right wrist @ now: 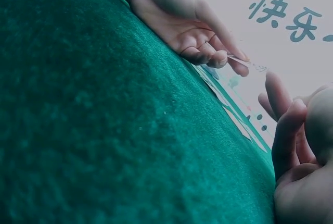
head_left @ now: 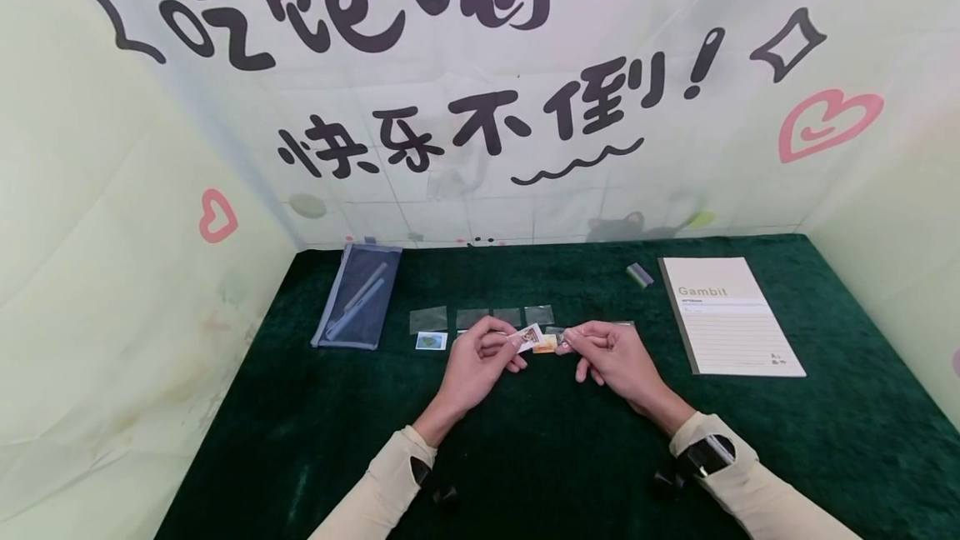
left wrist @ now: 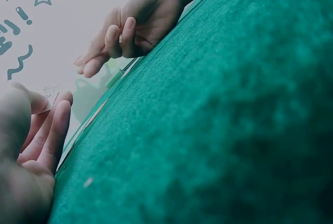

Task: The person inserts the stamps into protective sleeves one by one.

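Observation:
My left hand [head_left: 482, 361] pinches a small white-edged stamp [head_left: 529, 337] with a dark picture between thumb and fingers. Opposite it, my right hand [head_left: 617, 358] has its thumb and index fingertips together at a small clear plastic sleeve [head_left: 553, 330], which barely shows. An orange stamp [head_left: 544, 345] lies on the cloth between the hands. To the left lies a blue stamp [head_left: 431, 342]. Behind the hands several clear sleeves, one at the left end [head_left: 428, 320], form a row. In the left wrist view the right hand [left wrist: 138, 28] has its other fingers curled.
A blue mesh pencil pouch [head_left: 358, 297] with pens inside lies at the back left. At the right are a notebook [head_left: 735, 317] and a small green-and-purple block [head_left: 640, 275]. Dark green cloth [head_left: 555, 457] covers the table, with printed fabric walls [head_left: 480, 190] around it.

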Demonstrator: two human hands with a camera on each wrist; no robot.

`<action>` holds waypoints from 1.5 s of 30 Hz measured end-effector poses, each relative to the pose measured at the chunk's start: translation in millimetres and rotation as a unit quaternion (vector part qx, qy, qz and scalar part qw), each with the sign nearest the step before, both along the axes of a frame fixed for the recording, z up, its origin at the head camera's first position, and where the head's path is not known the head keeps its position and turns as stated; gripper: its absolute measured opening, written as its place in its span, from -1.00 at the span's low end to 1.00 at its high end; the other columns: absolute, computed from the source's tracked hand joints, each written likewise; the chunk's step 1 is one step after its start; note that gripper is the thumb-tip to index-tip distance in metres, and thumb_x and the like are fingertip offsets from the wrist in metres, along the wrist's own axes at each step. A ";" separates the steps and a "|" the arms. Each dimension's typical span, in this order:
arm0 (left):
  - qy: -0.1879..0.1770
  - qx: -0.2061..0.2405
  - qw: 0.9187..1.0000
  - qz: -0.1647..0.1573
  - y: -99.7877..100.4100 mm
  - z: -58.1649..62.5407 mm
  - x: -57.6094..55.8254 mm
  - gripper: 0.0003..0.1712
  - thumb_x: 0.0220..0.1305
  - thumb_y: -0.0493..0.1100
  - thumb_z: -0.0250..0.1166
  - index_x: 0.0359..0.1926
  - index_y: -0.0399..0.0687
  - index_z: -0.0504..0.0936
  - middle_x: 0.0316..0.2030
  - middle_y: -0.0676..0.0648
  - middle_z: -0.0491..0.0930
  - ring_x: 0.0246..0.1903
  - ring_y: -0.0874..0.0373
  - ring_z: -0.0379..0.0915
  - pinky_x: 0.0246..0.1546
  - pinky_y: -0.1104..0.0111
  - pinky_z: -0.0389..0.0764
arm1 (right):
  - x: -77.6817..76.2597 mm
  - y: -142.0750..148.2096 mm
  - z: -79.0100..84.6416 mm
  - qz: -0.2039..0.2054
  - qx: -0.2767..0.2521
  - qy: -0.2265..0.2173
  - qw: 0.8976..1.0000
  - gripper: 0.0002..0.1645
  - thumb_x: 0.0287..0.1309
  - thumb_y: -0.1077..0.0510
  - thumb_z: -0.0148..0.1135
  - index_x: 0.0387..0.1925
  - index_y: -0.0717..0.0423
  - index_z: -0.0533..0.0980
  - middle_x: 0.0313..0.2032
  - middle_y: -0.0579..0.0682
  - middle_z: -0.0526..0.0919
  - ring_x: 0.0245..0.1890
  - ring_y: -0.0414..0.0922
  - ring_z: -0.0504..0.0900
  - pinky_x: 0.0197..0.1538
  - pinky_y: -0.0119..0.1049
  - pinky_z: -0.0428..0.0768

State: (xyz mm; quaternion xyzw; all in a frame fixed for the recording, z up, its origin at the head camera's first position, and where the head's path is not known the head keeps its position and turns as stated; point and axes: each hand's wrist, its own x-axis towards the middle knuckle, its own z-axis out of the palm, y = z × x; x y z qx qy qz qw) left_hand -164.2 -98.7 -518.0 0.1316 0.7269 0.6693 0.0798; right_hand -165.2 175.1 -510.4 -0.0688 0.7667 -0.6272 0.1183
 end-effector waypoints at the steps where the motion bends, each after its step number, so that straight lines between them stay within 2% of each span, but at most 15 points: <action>1: -0.001 0.000 1.000 0.001 -0.1 0.0 0.1 -0.67 0.57 0.08 0.34 0.13 0.02 0.60 -0.08 -0.17 0.85 -0.22 0.01 0.83 -0.10 0.29 0.83 | 0.1 0.1 0.0 0.002 0.001 -0.001 1.000 -0.50 0.52 -0.26 0.27 0.13 0.03 0.68 -0.08 -0.01 0.89 -0.50 0.01 0.75 -0.55 -0.38 0.57; 13: 0.003 0.009 1.000 0.008 -0.4 -0.9 0.0 -0.66 0.55 0.08 0.35 0.14 0.02 0.60 -0.06 -0.13 0.86 -0.23 0.00 0.84 -0.13 0.27 0.84 | 2.1 -2.4 2.1 0.009 0.012 -0.003 1.000 -0.55 0.53 -0.23 0.27 0.11 0.00 0.68 -0.08 -0.01 0.88 -0.48 0.03 0.76 -0.55 -0.39 0.56; 20: 0.010 0.012 1.000 0.006 -0.8 -0.2 1.1 -0.66 0.55 0.08 0.36 0.13 0.01 0.60 -0.10 -0.18 0.86 -0.25 -0.01 0.84 -0.13 0.25 0.85 | 2.4 -4.3 2.2 0.013 0.023 0.018 0.999 -0.60 0.57 -0.23 0.22 0.07 -0.07 0.71 -0.09 -0.03 0.88 -0.50 0.00 0.75 -0.57 -0.37 0.56; 27: 0.010 0.018 1.000 -0.006 -0.8 0.2 1.2 -0.68 0.57 0.02 0.35 0.13 -0.05 0.58 -0.07 -0.22 0.86 -0.21 0.00 0.87 -0.11 0.21 0.85 | 0.9 -3.9 -0.2 0.006 0.021 0.018 1.000 -0.56 0.55 -0.25 0.24 0.08 -0.04 0.71 -0.14 0.02 0.88 -0.46 0.03 0.78 -0.54 -0.34 0.61; 35: 0.012 0.020 1.000 -0.021 -2.3 -0.9 0.7 -0.69 0.58 -0.01 0.34 0.14 -0.07 0.57 -0.02 -0.26 0.85 -0.16 0.01 0.88 -0.08 0.21 0.85 | 1.9 -3.9 -0.4 0.002 0.002 0.009 1.000 -0.55 0.53 -0.17 0.31 0.09 0.12 0.67 -0.18 0.11 0.89 -0.40 0.06 0.83 -0.43 -0.28 0.74; 40: 0.011 0.024 0.999 -0.029 -2.3 -0.3 0.9 -0.70 0.58 -0.04 0.33 0.14 -0.09 0.57 0.00 -0.27 0.84 -0.15 0.00 0.88 -0.08 0.21 0.85 | 2.5 -6.2 0.9 0.009 -0.007 0.002 1.000 -0.58 0.48 -0.15 0.36 0.07 0.08 0.66 -0.16 0.09 0.89 -0.38 0.05 0.84 -0.39 -0.24 0.77; 45: 0.004 0.028 0.999 -0.037 -2.2 -0.5 0.7 -0.70 0.58 -0.06 0.33 0.15 -0.10 0.56 0.00 -0.27 0.84 -0.15 -0.01 0.88 -0.07 0.21 0.84 | 2.3 -6.9 1.6 0.021 -0.005 0.003 1.000 -0.60 0.46 -0.14 0.39 0.05 0.06 0.66 -0.14 0.05 0.90 -0.41 0.04 0.83 -0.44 -0.23 0.75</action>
